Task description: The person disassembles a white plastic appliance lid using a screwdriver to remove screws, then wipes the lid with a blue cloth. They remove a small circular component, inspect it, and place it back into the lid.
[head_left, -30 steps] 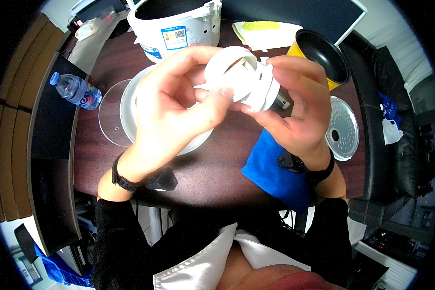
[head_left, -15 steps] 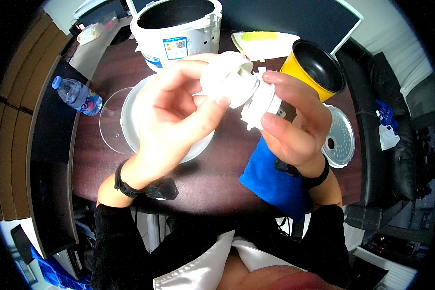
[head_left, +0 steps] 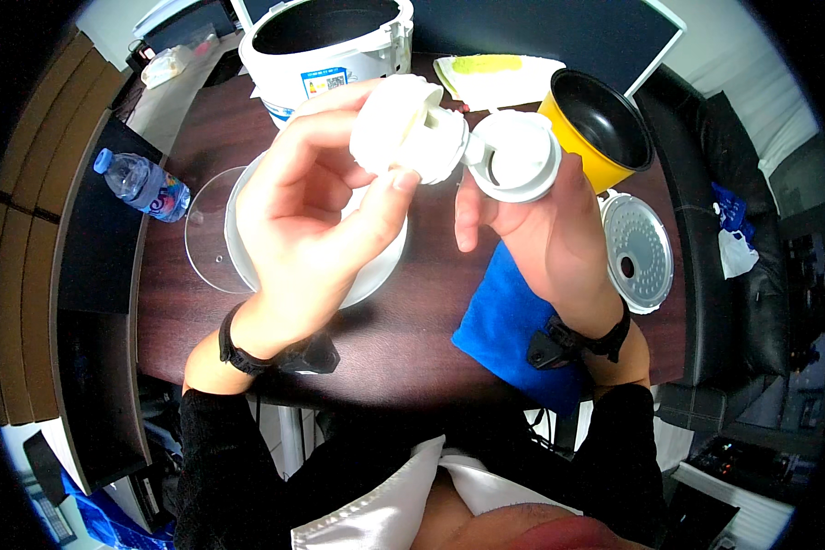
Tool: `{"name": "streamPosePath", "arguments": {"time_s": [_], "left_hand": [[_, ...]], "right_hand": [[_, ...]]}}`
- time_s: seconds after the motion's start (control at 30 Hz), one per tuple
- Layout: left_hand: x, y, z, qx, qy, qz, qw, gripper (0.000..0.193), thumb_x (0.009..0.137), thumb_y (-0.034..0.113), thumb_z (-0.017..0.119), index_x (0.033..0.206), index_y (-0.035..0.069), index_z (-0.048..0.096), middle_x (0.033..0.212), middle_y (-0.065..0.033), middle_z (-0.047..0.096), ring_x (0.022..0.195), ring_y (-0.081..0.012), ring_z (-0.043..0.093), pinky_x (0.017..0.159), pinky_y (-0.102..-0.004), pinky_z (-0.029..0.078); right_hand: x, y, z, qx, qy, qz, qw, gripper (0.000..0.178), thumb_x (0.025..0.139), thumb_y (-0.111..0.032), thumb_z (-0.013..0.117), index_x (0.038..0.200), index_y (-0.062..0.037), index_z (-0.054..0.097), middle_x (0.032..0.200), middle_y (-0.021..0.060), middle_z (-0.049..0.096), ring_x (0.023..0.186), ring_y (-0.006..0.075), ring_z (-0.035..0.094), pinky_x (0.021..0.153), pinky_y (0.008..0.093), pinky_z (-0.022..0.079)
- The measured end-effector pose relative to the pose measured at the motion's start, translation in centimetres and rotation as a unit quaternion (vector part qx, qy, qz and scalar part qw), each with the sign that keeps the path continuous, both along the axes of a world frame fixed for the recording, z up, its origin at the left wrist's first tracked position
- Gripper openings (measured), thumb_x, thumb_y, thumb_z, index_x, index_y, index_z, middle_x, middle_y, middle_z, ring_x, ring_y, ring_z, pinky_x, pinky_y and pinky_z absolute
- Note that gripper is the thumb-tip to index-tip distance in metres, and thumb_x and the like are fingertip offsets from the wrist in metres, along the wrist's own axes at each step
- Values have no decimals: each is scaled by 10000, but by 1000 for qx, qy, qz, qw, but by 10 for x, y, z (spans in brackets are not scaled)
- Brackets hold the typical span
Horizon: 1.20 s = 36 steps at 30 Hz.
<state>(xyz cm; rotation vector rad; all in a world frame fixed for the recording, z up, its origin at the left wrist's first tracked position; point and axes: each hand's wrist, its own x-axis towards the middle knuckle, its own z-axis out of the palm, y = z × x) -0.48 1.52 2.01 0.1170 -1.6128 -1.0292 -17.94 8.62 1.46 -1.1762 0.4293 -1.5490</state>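
Observation:
Above the middle of the table, both hands hold a white plastic steam valve (head_left: 408, 133), like that of a rice cooker. It is spread into two rounded halves that meet at a narrow joint. My left hand (head_left: 307, 220) pinches the left half between thumb and fingers. The right half, a round cup-shaped cap (head_left: 518, 165), rests in the fingers of my right hand (head_left: 564, 234), its inner side facing up. Under my left hand lies a white round dish-like part (head_left: 380, 266), partly hidden. Below my right hand is a folded blue cloth (head_left: 495, 316).
A white rice cooker body (head_left: 376, 64) stands at the back left. Right of it lie a white-and-green cloth (head_left: 467, 92), a yellow pot with black inside (head_left: 568, 128) and a perforated metal inner lid (head_left: 649, 247). A water bottle (head_left: 151, 191) and a clear disc (head_left: 213, 238) are at left.
The right half of the valve has swung outward, showing its inner side. My right hand has turned from gripping it from above to supporting it from below. My left hand moved slightly left.

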Motion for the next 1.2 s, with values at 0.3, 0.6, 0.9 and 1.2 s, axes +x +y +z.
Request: {"name": "streamPosePath", "arguments": {"time_s": [0.3, 0.6, 0.9, 1.2], "left_hand": [[0, 0, 1, 5, -19, 21, 1000, 292, 753, -37, 661, 1026, -23, 559, 1180, -146, 533, 1050, -169, 526, 846, -265, 429], [-1, 1, 1, 31, -25, 25, 999, 279, 766, -35, 655, 1028, -21, 560, 1179, -133, 529, 1063, -174, 526, 841, -259, 445], [1, 2, 2, 5, -32, 33, 999, 275, 780, -23, 639, 1043, -25, 557, 1187, -134, 525, 1058, -172, 524, 868, -276, 425], [3, 3, 2, -25, -56, 23, 998, 270, 798, -18, 609, 1058, -36, 542, 1225, -158, 500, 1083, -191, 508, 937, -315, 385]], "right_hand": [[3, 3, -1, 48, 14, -22, 998, 510, 886, -449, 511, 1109, 9, 488, 934, 136, 600, 780, 211, 614, 627, 326, 509], [-2, 0, 0, 134, -111, 123, 977, 555, 897, -514, 433, 1108, -6, 509, 928, 112, 601, 756, 201, 590, 633, 321, 484], [9, 2, 0, 25, 135, -85, 987, 594, 869, -453, 534, 1212, 11, 390, 1001, 177, 567, 811, 225, 605, 607, 323, 513], [7, 1, -5, -75, 152, -149, 974, 541, 756, -14, 681, 1199, -14, 370, 1096, 127, 504, 968, 193, 568, 792, 302, 510]]}}
